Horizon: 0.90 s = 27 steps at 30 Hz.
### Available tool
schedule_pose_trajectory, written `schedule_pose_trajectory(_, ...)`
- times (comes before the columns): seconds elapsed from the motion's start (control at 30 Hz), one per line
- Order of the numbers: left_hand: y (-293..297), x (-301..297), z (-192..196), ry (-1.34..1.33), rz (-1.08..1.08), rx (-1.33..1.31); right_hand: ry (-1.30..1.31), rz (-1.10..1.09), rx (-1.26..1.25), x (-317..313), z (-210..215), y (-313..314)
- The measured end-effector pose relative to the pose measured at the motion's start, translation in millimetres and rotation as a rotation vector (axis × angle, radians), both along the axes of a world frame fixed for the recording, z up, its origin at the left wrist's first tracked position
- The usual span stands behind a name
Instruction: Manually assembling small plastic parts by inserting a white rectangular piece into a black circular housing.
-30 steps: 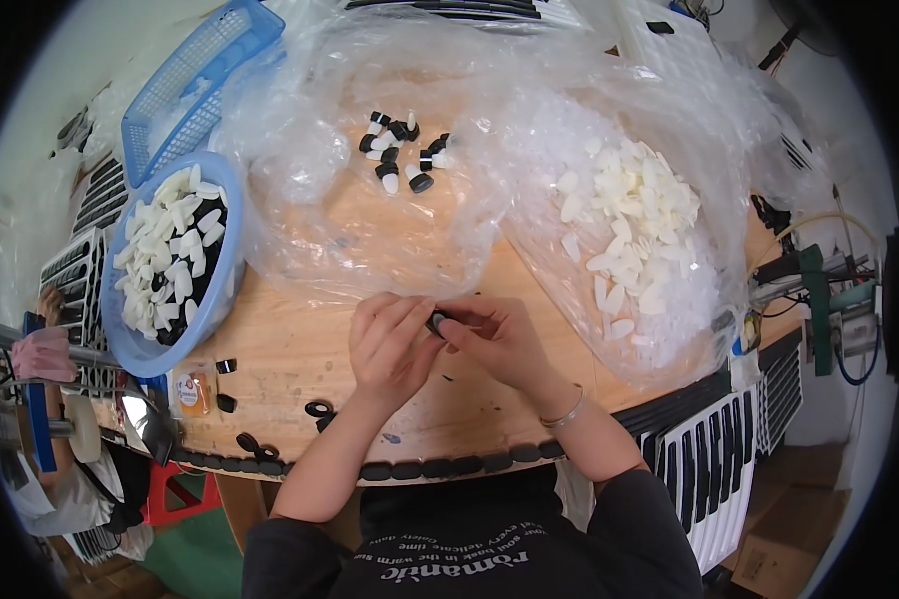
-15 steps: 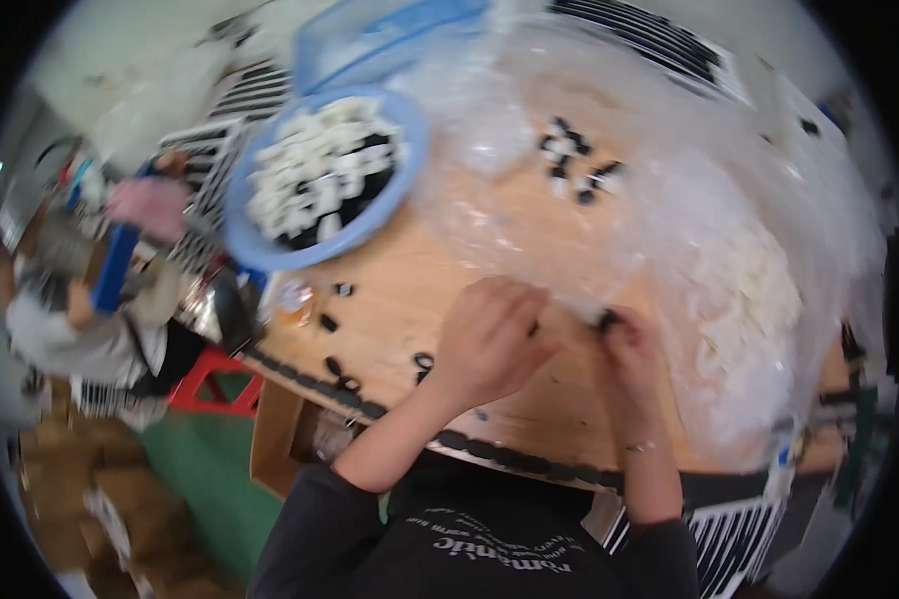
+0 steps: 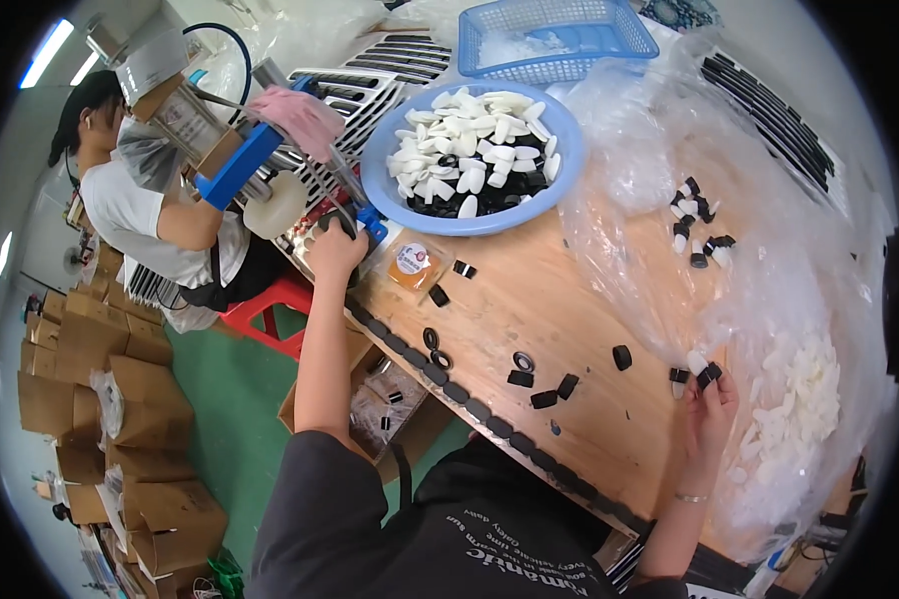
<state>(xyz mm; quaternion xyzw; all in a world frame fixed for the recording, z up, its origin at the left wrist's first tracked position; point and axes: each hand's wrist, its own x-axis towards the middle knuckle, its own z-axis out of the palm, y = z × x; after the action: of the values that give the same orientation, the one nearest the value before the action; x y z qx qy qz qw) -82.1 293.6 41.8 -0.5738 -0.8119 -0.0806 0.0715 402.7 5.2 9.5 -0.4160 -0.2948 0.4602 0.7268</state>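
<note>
A dark strip of pads lines the near edge of the wooden table. Just in from that edge lie two black rings, another ring and some loose black caps.

Near the table's right end, the right hand pinches a black cap with a white tip between thumb and fingers, just above the wood. A second black-and-white piece lies just beside it. Past this hand, towards the right edge, white tips are heaped on clear plastic.

The left hand reaches out past the near left corner, over a dark object beside a machine; whether its fingers grip cannot be told. Near that corner lies an orange packet.

At the left end stands a blue bowl of white tips and black caps. Towards the far edge sits a cluster of black-and-white pieces. A blue basket stands beyond the bowl.
</note>
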Motion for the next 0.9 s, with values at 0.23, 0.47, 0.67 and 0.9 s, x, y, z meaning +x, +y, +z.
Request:
schedule_pose_trajectory(0.23, 9, -41, -4, -0.255, -0.142, -0.326, 0.045, -0.002, -0.019, 6, -2, -2)
schedule_pose_trajectory(0.47, 18, -52, -18, -0.239, -0.204, -0.12, 0.048, 0.035, -0.021, 1, 3, 0)
schedule_pose_trajectory(0.67, 19, -34, -21, -0.148, -0.2, 0.111, -0.079, 0.017, -0.078, -2, 7, -1)
schedule_pose_trajectory(0.9, -8, -35, -24, -0.052, -0.204, 0.339, -0.124, 0.009, -0.134, -13, 7, -2)
